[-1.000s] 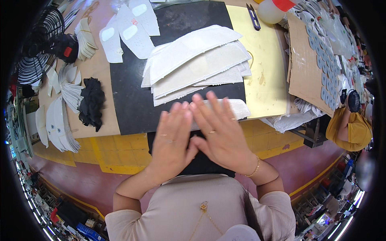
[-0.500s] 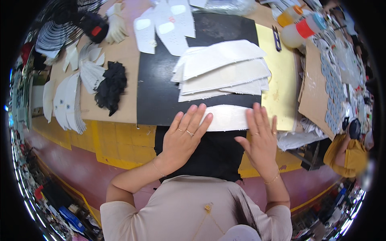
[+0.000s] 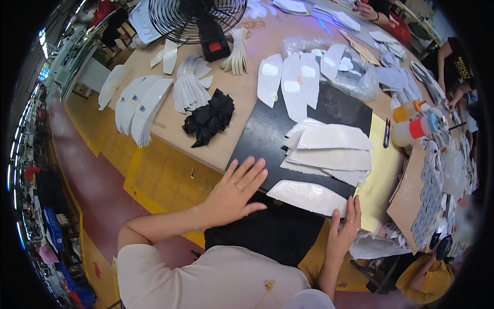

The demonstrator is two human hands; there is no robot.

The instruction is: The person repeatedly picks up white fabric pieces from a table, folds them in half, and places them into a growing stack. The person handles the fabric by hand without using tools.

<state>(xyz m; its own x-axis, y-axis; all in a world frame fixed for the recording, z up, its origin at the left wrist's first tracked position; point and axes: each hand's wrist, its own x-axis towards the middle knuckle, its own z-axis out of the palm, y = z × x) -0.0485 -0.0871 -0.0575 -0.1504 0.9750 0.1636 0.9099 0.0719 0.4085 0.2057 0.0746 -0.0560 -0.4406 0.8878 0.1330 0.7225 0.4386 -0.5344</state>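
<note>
A single white curved fabric piece lies along the near edge of a black mat. My right hand touches its right end, with the fingers stretched and the thumb apart from them. To the left of the piece, my left hand is spread open over the mat's near edge, holding nothing and apart from the fabric. Just beyond lies a loose pile of similar white pieces, overlapping one another. A black cloth is below the table edge, across my lap.
A crumpled black cloth and stacked pale strips lie left. Behind them stands a black fan. Perforated white pieces lie on the far mat. At right are thread snips, a squeeze bottle and a cardboard sheet.
My view has swung to the left. My left hand has come off the white piece and moved left; my right hand stays at its right end.
</note>
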